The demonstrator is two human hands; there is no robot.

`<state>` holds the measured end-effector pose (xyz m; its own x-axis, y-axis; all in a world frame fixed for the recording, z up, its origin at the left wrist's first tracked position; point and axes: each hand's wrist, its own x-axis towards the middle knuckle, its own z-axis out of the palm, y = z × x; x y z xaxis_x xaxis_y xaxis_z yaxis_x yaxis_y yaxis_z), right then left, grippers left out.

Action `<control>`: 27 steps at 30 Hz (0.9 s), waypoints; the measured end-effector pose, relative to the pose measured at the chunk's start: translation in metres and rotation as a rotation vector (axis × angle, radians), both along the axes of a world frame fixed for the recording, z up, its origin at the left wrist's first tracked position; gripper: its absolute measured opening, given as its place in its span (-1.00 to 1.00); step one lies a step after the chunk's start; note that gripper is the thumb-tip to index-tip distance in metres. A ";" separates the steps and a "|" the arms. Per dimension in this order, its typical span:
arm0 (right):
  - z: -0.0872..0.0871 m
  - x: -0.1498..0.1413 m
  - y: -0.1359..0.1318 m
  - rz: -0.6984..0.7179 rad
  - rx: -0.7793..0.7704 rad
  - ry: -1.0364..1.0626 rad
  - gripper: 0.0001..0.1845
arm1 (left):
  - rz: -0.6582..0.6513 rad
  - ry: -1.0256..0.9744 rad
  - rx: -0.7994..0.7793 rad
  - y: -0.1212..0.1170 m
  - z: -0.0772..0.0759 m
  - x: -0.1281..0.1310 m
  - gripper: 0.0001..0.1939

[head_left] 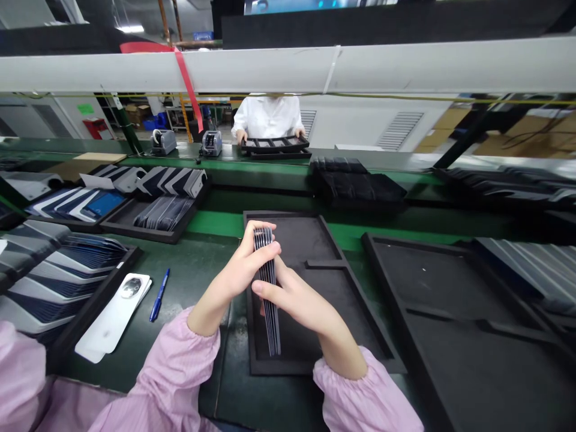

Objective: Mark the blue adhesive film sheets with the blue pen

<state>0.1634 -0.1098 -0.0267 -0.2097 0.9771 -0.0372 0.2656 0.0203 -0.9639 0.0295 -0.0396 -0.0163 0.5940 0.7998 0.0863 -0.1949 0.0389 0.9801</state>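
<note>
Both hands hold a stack of several thin dark phone back covers (269, 282) on edge over a black foam tray (324, 282). My left hand (243, 270) wraps the stack's upper end with curled fingers. My right hand (297, 300) grips its middle from the right, thumb across the front. The stack's lower end rests near the tray's front compartment. Both arms wear pink sleeves.
A larger black tray (450, 300) lies to the right. At left, trays of overlapped covers (58, 276), a white cover (117, 315) and a blue pen (159, 294). More trays (157, 210) beyond. Across the green belt, a person in white (269, 117) holds a tray.
</note>
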 end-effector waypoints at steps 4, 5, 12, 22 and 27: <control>0.000 0.000 -0.002 -0.039 0.025 -0.017 0.00 | -0.006 -0.010 0.003 0.002 -0.005 0.001 -0.48; 0.000 0.000 -0.002 -0.038 0.022 -0.015 -0.02 | -0.004 -0.014 0.007 0.002 -0.006 0.001 -0.48; 0.001 0.001 -0.002 -0.031 0.028 0.028 -0.13 | -0.004 0.011 0.090 0.000 -0.007 -0.002 -0.53; 0.002 -0.003 0.000 0.077 -0.040 0.336 0.00 | -0.219 -0.133 0.116 0.012 -0.001 -0.016 -0.03; 0.003 -0.001 0.000 0.084 -0.006 0.281 0.06 | -0.271 -0.168 0.086 0.012 0.001 -0.017 -0.04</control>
<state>0.1629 -0.1098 -0.0237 -0.2928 0.9558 0.0278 -0.0145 0.0246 -0.9996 0.0129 -0.0276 -0.0150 0.7557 0.6005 0.2613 -0.3479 0.0301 0.9370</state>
